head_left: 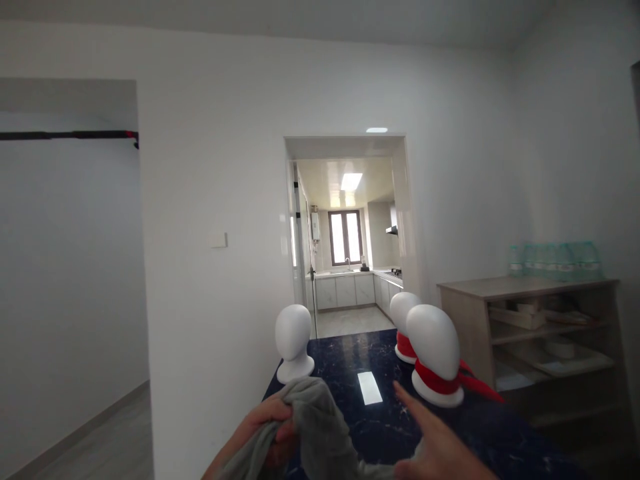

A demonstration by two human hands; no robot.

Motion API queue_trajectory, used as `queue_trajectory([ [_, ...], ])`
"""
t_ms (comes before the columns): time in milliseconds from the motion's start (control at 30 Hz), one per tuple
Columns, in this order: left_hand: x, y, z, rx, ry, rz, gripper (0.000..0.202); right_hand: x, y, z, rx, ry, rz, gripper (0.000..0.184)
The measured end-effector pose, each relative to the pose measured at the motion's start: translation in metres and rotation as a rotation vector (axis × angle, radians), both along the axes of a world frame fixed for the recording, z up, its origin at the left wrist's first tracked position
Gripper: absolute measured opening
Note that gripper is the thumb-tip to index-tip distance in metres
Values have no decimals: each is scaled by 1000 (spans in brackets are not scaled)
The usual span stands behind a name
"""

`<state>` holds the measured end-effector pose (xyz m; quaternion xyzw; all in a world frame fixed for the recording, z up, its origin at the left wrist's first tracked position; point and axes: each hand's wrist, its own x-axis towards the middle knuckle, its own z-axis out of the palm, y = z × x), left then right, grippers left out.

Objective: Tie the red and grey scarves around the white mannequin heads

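Note:
My left hand (267, 427) grips a grey cloth (320, 433) bunched at the near edge of a dark blue marble table (360, 357). My right hand (433, 443) hovers over the table with its fingers spread, its wrist by the cloth's lower edge. Three white mannequin heads stand on the table. A bare head (294, 340) is just beyond the cloth at the left. The nearer right head (434, 350) wears a red scarf (450, 381) around its neck. Behind it a far head (403, 320) also has red around its neck.
A wooden shelf unit (530, 333) with trays and boxes stands at the right, with packed water bottles (555, 260) on top. Straight ahead a doorway (350, 233) opens into a kitchen. A white wall and a floor passage lie to the left.

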<state>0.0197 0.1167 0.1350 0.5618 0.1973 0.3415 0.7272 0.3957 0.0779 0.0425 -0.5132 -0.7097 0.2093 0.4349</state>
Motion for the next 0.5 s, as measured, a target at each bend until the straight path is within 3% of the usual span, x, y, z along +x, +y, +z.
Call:
queue_trajectory([
  [33, 14, -11, 10, 1, -59, -43, 28, -35, -2, -1, -16, 46, 143, 135],
  [67, 26, -20, 18, -10, -92, -70, 22, -67, -3, 0, -34, 107, 259, 135],
  [100, 35, -28, 26, -16, -124, -106, 19, -94, -3, 4, -51, 192, 321, 122],
  [167, 39, -34, 35, -15, -150, -140, 19, -125, -3, 18, -36, 344, 367, 77],
  [233, 26, -29, 36, 5, -169, -124, 21, -124, -3, 37, -136, 479, 335, 43],
  [267, 14, -24, 33, 16, -174, -93, 21, -114, -3, 47, -214, 534, 319, 38],
  [333, -12, -12, 20, 29, -162, -7, 16, -85, -2, 69, -344, 635, 319, 35],
  [400, -30, -4, 4, 28, -93, 61, 15, -59, -3, 92, -343, 736, 379, 33],
  [500, -24, -8, -20, 49, 118, 45, 50, -50, -10, 124, -262, 900, 461, 35],
])
